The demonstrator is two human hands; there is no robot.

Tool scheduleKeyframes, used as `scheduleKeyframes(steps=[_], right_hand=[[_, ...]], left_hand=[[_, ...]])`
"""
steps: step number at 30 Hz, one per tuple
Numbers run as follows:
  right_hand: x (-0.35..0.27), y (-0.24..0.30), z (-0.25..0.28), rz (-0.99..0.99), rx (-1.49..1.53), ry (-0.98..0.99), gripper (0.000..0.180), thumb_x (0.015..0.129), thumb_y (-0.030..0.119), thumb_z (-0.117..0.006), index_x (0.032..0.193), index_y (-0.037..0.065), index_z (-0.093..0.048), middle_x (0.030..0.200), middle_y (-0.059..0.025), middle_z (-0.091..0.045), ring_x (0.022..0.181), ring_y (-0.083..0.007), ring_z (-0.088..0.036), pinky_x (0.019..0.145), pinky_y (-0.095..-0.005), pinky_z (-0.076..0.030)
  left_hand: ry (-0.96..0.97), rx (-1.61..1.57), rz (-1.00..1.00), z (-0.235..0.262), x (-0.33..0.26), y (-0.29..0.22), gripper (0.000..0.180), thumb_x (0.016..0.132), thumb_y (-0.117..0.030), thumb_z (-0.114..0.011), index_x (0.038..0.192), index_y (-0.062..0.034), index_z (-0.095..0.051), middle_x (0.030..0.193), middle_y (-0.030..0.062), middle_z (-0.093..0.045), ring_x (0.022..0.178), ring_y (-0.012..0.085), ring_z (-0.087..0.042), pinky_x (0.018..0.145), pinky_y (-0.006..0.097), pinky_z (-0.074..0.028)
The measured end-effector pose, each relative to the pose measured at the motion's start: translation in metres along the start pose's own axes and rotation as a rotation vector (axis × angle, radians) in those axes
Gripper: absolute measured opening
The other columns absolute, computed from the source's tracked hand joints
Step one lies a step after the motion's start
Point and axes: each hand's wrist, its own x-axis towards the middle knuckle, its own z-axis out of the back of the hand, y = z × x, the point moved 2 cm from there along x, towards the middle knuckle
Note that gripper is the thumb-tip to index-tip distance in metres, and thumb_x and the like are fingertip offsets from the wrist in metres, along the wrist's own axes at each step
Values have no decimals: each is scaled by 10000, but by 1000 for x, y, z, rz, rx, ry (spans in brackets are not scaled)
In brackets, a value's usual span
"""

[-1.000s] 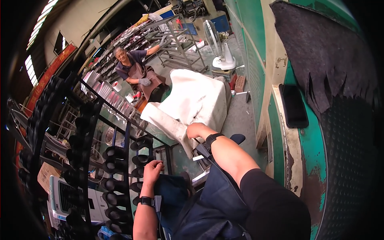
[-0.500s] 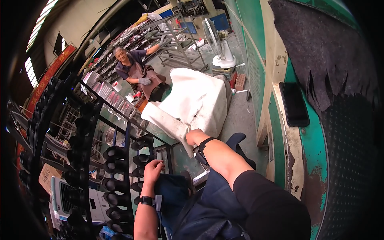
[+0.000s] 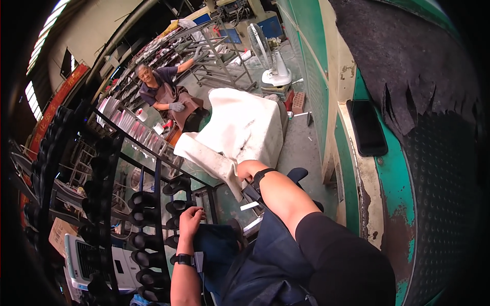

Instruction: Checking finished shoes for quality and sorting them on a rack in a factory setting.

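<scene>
A white cloth, smudged with dark marks, drapes over a bulky block-shaped thing in front of me. My right hand reaches to its near edge, where a fold of the cloth runs up to my fingers. The fingers curl downward there, closed on the cloth; their tips are partly hidden. My left hand hovers above my left thigh, beside a rack of black shoe-shaped forms. Its fingers are loosely curled in, with nothing visible in them.
A co-worker in an apron and gloves sits beyond the cloth, one arm on a metal rack. A white fan stands at the back. To my right is a green machine with a phone on its ledge.
The whole view has shifted slightly, so the surroundings sit further left. A white strip shows more plainly below my right hand, which stays at the cloth's edge. My left hand has barely moved.
</scene>
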Motion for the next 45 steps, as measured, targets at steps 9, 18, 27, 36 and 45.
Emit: scheduleKeyframes(steps=[9,18,27,36,45], right_hand=[[6,26,-17,182,-331,-290,323,815,143,-589,1063,47,-771,1103,-152,-748,1042,-313,-718,866,-440,-560],[-16,20,13,106,-197,-216,219,821,198,-676,951,67,-793,997,-131,-767,929,-302,-740,794,-419,-570],[17,14,-30,170,-417,-250,315,786,191,-676,1069,105,-785,1099,-104,-757,1000,-290,-726,809,-432,-574],[5,46,-13,203,-410,-249,287,788,184,-695,1054,130,-790,1067,-92,-761,990,-278,-730,792,-431,-563],[5,24,-22,161,-397,-242,324,767,154,-685,1075,120,-784,1119,-117,-750,1028,-284,-720,824,-427,-559]], left_hand=[[15,-3,-11,-2,4,4,275,952,-127,-583,1092,81,-695,908,135,-750,781,183,-737,734,296,-572],[9,51,-10,7,3,7,278,953,-123,-573,1104,76,-693,927,147,-749,801,193,-736,730,298,-574],[64,-73,-13,-4,15,19,258,967,-130,-588,1097,66,-692,901,134,-738,764,171,-714,707,284,-569],[44,-104,-27,16,8,39,256,973,-138,-600,1107,63,-687,904,126,-744,769,157,-708,692,263,-546],[72,-95,-14,10,16,35,264,982,-154,-603,1116,59,-683,921,132,-743,770,165,-716,699,273,-561]])
